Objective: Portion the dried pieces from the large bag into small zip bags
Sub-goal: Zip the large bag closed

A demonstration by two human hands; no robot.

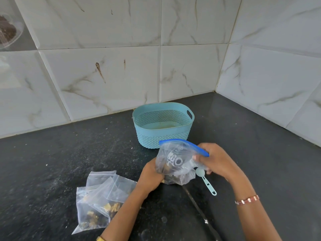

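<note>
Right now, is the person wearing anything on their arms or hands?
Both hands are bare, with no gloves or sleeves showing. The right wrist wears a thin bracelet of pink, white and reddish beads. A bit of yellow band peeks out on the left arm at the picture's bottom edge.

Soft even daylight, faint shadows; wide-angle bending at edges; slight blur throughout.

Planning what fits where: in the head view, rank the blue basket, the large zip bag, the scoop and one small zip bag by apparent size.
1. blue basket
2. large zip bag, crumpled between both hands and nearer the camera, so this gap is unsure
3. small zip bag, also nearer; looks close to the large bag
4. scoop, clearly smallest, bowl partly hidden
</note>
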